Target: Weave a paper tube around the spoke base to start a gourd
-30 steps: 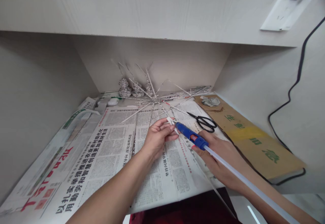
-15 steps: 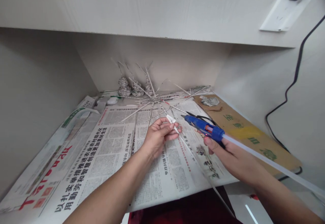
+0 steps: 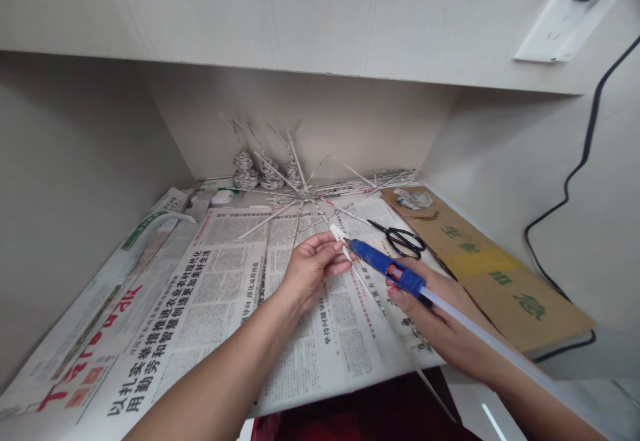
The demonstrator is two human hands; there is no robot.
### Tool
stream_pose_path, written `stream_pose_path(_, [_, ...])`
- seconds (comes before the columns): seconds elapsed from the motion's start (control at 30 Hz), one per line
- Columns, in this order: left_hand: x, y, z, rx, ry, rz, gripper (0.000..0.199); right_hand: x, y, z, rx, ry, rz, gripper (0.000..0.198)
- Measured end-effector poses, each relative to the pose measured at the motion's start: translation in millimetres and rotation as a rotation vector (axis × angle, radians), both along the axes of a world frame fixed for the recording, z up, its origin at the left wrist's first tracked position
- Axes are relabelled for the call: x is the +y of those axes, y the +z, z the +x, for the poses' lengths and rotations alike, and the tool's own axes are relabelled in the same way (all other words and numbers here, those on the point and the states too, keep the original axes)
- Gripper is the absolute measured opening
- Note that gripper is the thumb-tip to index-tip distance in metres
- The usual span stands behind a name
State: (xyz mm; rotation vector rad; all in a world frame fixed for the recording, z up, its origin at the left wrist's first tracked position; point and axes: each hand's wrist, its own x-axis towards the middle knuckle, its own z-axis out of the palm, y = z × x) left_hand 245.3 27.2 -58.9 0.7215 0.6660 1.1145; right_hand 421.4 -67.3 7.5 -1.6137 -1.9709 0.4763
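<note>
My left hand [image 3: 317, 261] pinches a white paper strip [image 3: 340, 233] that is folded or rolled at its upper end. A thin tail runs from it down toward the table's front edge. In my right hand [image 3: 425, 301] is a blue glue gun [image 3: 387, 267] with a long translucent glue stick [image 3: 480, 334] coming out of its back. The gun's nozzle meets the strip at my left fingertips; whether glue is coming out is too small to tell. Beyond my hands lies a star of rolled paper sticks [image 3: 304, 195], spokes spread outward.
Black scissors [image 3: 400, 237] lie just past the glue gun. Several woven paper shapes [image 3: 246, 171] stand at the back wall. Newspaper [image 3: 200, 321] covers the table. On the right is flattened cardboard [image 3: 480, 261] with a crumpled rag [image 3: 414, 199]. A black cord [image 3: 570, 174] hangs from the socket [image 3: 545, 27].
My right hand has brought the glue gun left and slightly down, so its nozzle is now at the paper strip. The scissors have come into fuller view. My left hand has barely moved.
</note>
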Motion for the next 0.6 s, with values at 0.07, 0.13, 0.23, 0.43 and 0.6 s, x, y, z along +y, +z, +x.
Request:
stream_pose_path(0.07, [0,0.0,0,-0.002,0.002,-0.012,0.026,1,-2,0,-0.026,0.019,-0.002,0.026])
stream_pose_path(0.13, [0,-0.1,0,-0.003,-0.001,-0.011,0.026,3,-6,0,-0.047,0.036,0.024,0.024])
stream_pose_path(0.23, [0,0.3,0,-0.005,-0.009,0.004,0.025,4,-13,0,-0.074,0.016,0.098,0.021])
stream_pose_path(0.43, [-2,0.3,0,-0.005,0.0,0.02,0.027,6,-13,1,-0.131,0.051,0.048,0.017])
stream_pose_path(0.6, [-1,-1.0,1,-0.001,0.012,0.009,0.028,6,-10,-1,-0.21,0.035,0.029,0.017])
